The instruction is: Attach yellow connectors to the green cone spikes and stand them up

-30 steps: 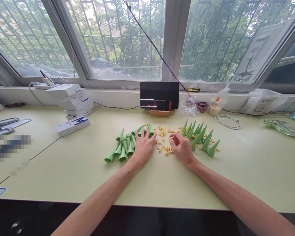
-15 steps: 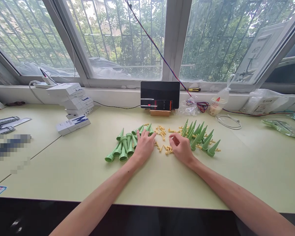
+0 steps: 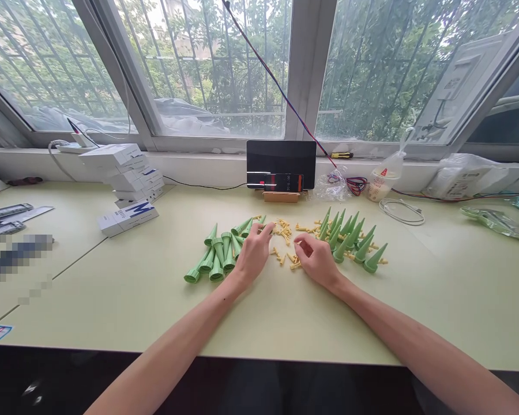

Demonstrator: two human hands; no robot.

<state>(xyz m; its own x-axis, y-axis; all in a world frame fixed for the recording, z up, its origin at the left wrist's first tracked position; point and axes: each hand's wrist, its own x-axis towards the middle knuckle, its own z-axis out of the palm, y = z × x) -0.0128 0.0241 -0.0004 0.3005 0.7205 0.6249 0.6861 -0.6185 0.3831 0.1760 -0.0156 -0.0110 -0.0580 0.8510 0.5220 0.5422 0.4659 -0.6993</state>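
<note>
My left hand (image 3: pixel 254 253) is at the right end of a pile of hollow green cone spikes (image 3: pixel 217 248). Its fingers are bent round one green cone (image 3: pixel 263 219), whose tip shows past them. My right hand (image 3: pixel 315 256) is curled, thumb and forefinger together; anything in that pinch is too small to make out. Between the hands lie small loose yellow plastic pieces (image 3: pixel 282 230). To the right of my right hand stand several green cones with yellow pieces fitted (image 3: pixel 363 251), points up and leaning.
Behind the pieces, a dark tablet (image 3: pixel 281 155) and a phone (image 3: pixel 281 183) lean on a cardboard stand (image 3: pixel 281 197). White boxes (image 3: pixel 127 219) are stacked at the left. A bagged cup (image 3: pixel 380 183), a coiled white cable (image 3: pixel 401 212) and plastic packets (image 3: pixel 504 222) lie at the right.
My left hand has drawn its fingers in around a cone at the pile's right end. My right hand has shifted slightly left, its fingers still curled.
</note>
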